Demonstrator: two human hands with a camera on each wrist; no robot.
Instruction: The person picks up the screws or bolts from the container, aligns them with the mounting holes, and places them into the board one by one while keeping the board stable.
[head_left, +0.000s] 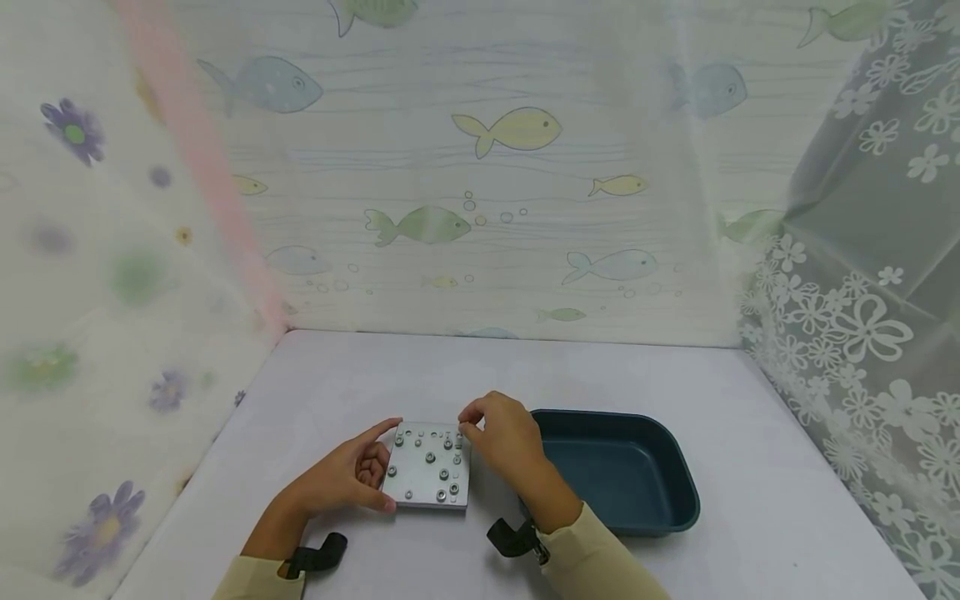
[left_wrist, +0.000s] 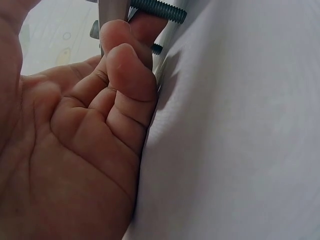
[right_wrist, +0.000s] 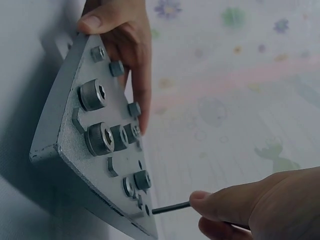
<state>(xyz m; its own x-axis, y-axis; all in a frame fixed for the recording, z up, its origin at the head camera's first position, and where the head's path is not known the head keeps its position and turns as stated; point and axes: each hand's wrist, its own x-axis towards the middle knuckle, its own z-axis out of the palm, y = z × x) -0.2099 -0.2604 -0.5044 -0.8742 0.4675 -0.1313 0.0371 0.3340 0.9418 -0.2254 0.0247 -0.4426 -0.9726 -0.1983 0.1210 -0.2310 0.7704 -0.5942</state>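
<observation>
A square silver metal plate (head_left: 420, 479) carries several socket head screws (right_wrist: 93, 95) of different sizes, plus holes and slots. My left hand (head_left: 347, 475) grips it by its left side, index finger at the far corner and thumb at the near one. In the left wrist view the other fingers (left_wrist: 131, 75) curl in beside the plate, and threaded screw ends (left_wrist: 162, 10) stick out from its underside. Over the far right corner, my right hand (head_left: 510, 437) pinches a thin dark metal rod (right_wrist: 171, 207). The rod's tip is at a small hole; its other end is mostly hidden by the hand.
A dark teal rectangular tray (head_left: 615, 417) stands right of the plate, partly behind my right forearm. The white table (head_left: 360, 367) is bounded by a fish-print curtain (head_left: 517, 200) behind and patterned sheets at both sides.
</observation>
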